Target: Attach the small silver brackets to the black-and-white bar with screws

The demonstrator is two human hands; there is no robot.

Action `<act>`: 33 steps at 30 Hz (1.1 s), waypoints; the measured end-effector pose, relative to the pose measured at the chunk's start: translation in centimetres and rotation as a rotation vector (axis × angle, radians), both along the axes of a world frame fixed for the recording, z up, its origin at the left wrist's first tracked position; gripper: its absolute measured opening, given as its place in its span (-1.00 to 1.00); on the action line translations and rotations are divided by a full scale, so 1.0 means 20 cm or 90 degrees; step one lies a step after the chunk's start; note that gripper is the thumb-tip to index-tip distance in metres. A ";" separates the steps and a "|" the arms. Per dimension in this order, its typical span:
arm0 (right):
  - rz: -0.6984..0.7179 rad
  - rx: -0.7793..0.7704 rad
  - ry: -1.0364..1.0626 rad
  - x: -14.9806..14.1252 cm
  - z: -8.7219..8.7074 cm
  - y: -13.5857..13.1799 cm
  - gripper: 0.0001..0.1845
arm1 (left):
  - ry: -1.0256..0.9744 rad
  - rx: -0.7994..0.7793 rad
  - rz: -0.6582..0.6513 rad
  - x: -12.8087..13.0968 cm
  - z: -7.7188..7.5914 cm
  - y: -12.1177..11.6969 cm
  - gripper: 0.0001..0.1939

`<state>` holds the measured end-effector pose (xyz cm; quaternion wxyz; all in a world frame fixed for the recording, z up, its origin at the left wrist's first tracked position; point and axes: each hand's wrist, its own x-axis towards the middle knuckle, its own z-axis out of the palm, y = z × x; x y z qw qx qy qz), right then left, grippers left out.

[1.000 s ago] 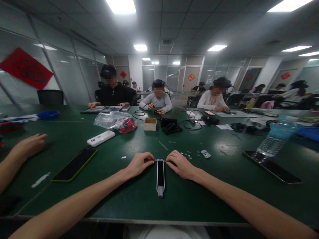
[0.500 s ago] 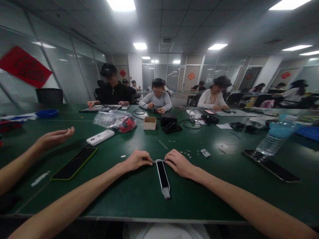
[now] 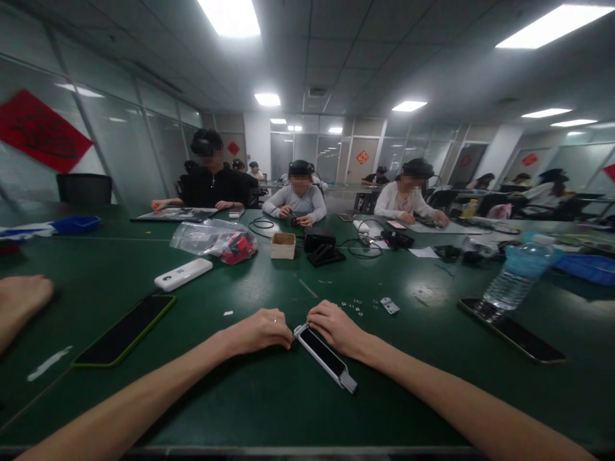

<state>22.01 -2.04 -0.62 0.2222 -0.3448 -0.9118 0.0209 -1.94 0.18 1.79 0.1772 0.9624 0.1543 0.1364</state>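
Observation:
My left hand (image 3: pixel 269 330) is closed, fingertips pinched together beside the upper end of a slim device (image 3: pixel 327 356) with a white edge, a black face and a grey end piece. A small shiny spot shows on one of its fingers. My right hand (image 3: pixel 335 325) is closed too, its fingers bent down at the same upper end from the right. Whatever is between the fingertips of either hand is too small or hidden. The device lies slanted on the green table (image 3: pixel 230 410), grey end toward the lower right. Several tiny rings (image 3: pixel 356 306) and a small metal plate (image 3: pixel 389 305) lie beyond my right hand.
At left lie a green-edged phone (image 3: pixel 125 330) and a white handheld device (image 3: pixel 183 274); another person's hand (image 3: pixel 26 296) rests nearby. A water bottle (image 3: pixel 512 282) stands by a dark phone (image 3: pixel 538 342) at right. Ahead are a small box (image 3: pixel 283 246) and a plastic bag (image 3: pixel 211 241).
The slim device has turned, its grey end swinging right. My hands stay at its upper end, the left one now more curled. The other person's hand at left has drawn back toward the left edge.

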 end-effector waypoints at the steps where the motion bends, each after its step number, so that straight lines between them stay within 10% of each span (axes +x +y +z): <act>1: 0.000 0.002 0.000 0.00 0.00 0.00 -0.78 | 0.020 0.024 -0.011 0.00 0.02 -0.01 -0.79; 10: 0.016 0.043 0.003 -0.01 -0.01 0.01 -0.78 | 0.069 0.224 -0.062 0.03 0.07 -0.07 -0.73; 25: -0.009 0.010 -0.024 -0.02 0.00 0.01 -0.80 | 0.071 0.241 -0.045 0.04 0.08 -0.09 -0.82; 33: -0.030 0.034 -0.037 -0.02 -0.01 0.00 -0.81 | 0.015 0.214 0.053 0.01 -0.03 -0.03 -0.85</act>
